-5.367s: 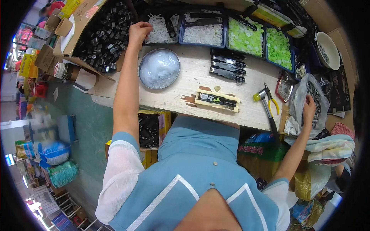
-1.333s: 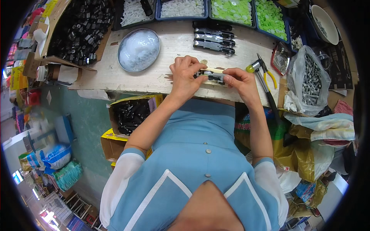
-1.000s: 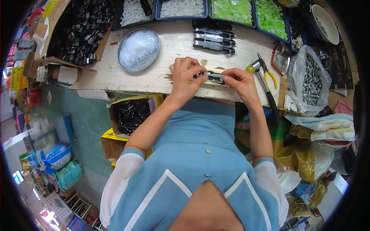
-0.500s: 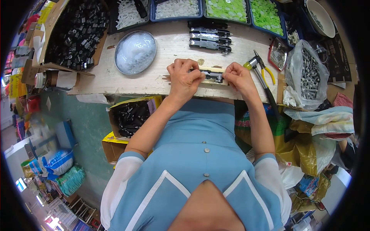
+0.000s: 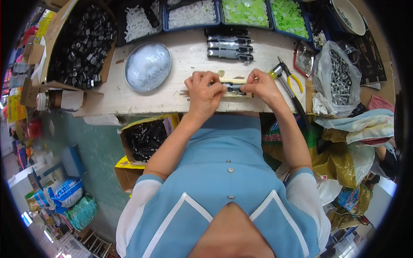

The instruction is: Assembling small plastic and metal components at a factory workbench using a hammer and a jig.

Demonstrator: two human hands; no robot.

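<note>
My left hand (image 5: 204, 93) has its thumb and forefinger pinched on the left end of a small black part with metal pieces (image 5: 233, 87). Over the right end of that part, the fingers of my right hand (image 5: 263, 87) are closed, hiding much of it. The part lies at a cream-coloured strip (image 5: 232, 80) near the bench's front edge. Beyond my hands, several similar black-and-silver assemblies (image 5: 230, 46) lie in a row. Just right of my right hand are a hammer (image 5: 294, 98) with a yellowish head end and yellow-handled pliers (image 5: 294, 79).
Trays of white pieces (image 5: 191, 15) and green pieces (image 5: 245, 13) line the back. A round metal dish (image 5: 169, 75) holds a plastic-covered heap. Left stands a carton of black parts (image 5: 81, 47); right, a plastic bag of metal pins (image 5: 340, 77). Below the bench edge sits another carton (image 5: 146, 137).
My right hand has shifted left over the black part and now covers more of its right end. My left hand keeps its pinch. The whole view has shifted slightly.
</note>
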